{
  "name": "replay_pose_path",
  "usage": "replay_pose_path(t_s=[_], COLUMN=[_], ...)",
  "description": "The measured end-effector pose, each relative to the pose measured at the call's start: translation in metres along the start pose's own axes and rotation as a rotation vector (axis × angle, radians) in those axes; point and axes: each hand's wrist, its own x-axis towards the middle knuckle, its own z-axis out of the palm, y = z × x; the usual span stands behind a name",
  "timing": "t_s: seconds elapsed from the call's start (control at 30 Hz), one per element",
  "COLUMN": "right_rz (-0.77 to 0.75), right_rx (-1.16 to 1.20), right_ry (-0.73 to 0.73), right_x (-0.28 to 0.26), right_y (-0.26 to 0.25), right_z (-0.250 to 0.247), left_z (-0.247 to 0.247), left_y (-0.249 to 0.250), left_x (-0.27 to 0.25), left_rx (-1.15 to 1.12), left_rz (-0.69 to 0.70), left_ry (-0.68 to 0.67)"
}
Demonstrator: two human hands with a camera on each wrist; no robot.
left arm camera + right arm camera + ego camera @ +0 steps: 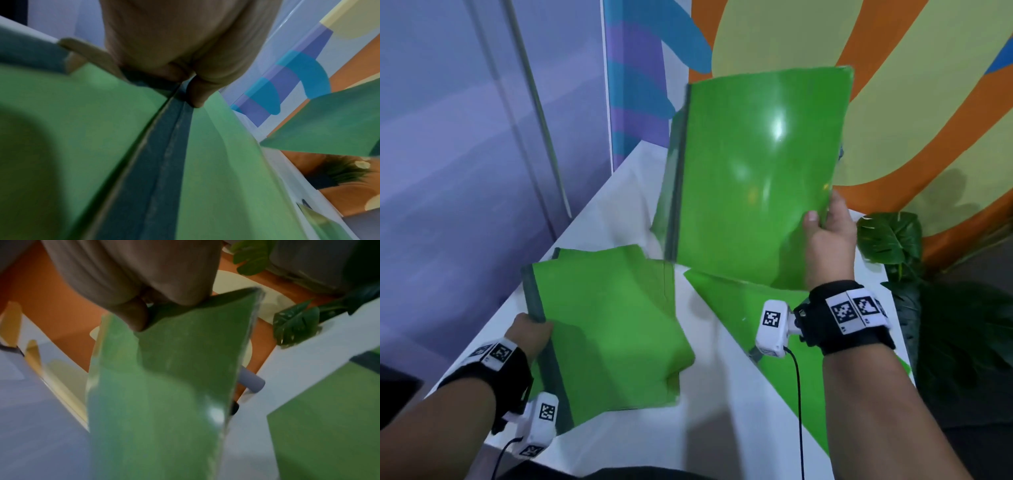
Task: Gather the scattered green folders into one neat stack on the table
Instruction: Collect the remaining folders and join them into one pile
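Gathering step: the left hand [530, 337] grips the lower folders [606, 329] by their spine. The right hand [827, 233] pinches a raised folder [753, 171]. Next, lay it squarely on them, then collect the folder on the worktop [722, 445].

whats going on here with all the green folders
A person is gathering green folders at a white table. The right hand holds one folder up in the air by its edge. The left hand grips the dark spine of a small bunch of folders. Another folder lies flat on the table, not yet collected.
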Motion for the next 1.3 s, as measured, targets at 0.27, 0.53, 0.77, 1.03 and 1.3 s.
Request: replay_pose_path(t_s=[0.27,0.53,0.77,1.03,1.3], right_rz=[0.249,0.161,0.312,0.359,0.535], right_rx=[-0.164,-0.087,-0.533,-0.606,-0.255], right_ry=[-0.360,-0.403,-0.570,-0.662,-0.498], right_x=[-0.047,-0.066,-0.098,-0.118,-0.074], right_y=[0.044,0.051,0.103,0.126,0.125], right_z=[0.047,0.058,0.067,0.059,0.029], left_z=[0.024,0.034,0.027,0.014,-0.023], left_y=[0.006,-0.025,-0.004,0.026,0.071], left_x=[-0.026,-0.003,-0.032,-0.058,-0.104], left_rx=[-0.180,-0.472,-0.571,-0.390,-0.437], left_rz=[0.002,-0.092,-0.138,0.262,0.703], left_ry=[-0.101,-0.116,-0.196,-0.047,-0.246])
